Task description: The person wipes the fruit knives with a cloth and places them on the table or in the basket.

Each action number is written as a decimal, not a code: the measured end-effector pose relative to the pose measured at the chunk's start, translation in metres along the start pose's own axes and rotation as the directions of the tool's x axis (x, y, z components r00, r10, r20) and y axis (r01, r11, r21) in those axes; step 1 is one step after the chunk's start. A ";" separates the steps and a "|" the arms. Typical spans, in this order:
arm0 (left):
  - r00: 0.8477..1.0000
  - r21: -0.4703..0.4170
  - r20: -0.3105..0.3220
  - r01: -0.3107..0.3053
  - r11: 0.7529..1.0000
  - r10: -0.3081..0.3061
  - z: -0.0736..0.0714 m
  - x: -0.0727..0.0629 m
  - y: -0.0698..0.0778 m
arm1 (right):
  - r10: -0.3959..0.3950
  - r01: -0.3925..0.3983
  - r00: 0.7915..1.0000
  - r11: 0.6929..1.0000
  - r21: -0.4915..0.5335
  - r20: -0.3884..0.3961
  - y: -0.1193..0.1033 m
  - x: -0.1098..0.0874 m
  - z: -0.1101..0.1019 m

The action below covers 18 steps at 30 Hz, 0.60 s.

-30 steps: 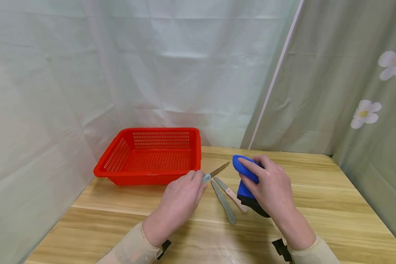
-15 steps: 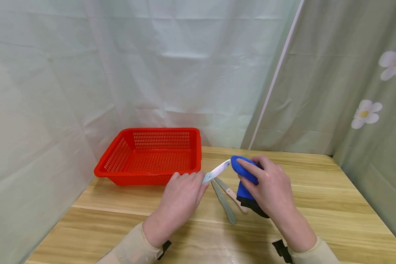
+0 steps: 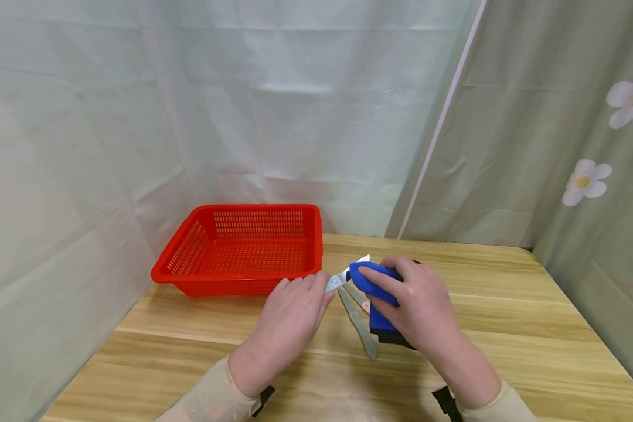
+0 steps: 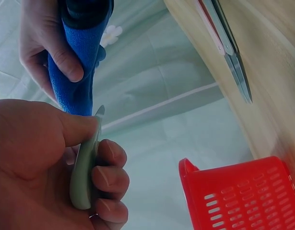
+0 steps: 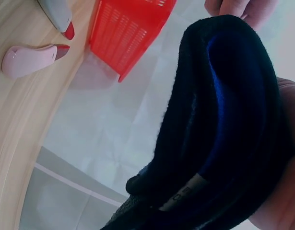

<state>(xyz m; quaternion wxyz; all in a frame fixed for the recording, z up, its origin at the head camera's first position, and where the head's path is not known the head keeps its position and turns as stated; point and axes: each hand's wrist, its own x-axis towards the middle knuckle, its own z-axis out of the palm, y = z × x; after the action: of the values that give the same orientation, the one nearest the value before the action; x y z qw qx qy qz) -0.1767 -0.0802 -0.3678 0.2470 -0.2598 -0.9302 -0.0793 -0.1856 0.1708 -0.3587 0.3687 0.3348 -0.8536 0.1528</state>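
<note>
My left hand [image 3: 294, 313] grips a folding knife by its pale blue-green handle [image 4: 82, 177], its blade [image 3: 364, 259] out and pointing up to the right. A folded blue cloth [image 3: 371, 282] with black edging is in my right hand [image 3: 419, 302]. The cloth lies against the blade's middle, and only the tip and the part near the pivot show. Below, a grey-green knife [image 3: 360, 328] and a pink-handled knife [image 3: 366, 306] lie unfolded on the table; the cloth hides part of the pink one. In the right wrist view the cloth [image 5: 185, 124] covers most of my right fingers.
A red plastic basket [image 3: 237, 287] with slotted walls stands on the wooden table [image 3: 190, 357] behind my left hand, close to it. Pale curtains [image 3: 316, 117] hang at the back and both sides. The table's back edge runs behind the basket.
My right hand has moved left with the cloth, from just off the blade tip onto the blade. The blade has rolled from dark to bright. My left hand stays nearly in place.
</note>
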 end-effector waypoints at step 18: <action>1.000 0.002 -0.013 -0.019 1.000 0.019 0.000 -0.001 0.002 | -0.046 0.047 0.997 0.999 -0.007 0.054 -0.008 0.000 0.003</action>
<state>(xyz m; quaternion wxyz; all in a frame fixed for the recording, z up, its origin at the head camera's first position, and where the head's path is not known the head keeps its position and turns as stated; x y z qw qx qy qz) -0.1747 -0.0786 -0.3680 0.2538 -0.2679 -0.9262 -0.0779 -0.1818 0.1628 -0.3606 0.3505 0.3569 -0.8559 0.1315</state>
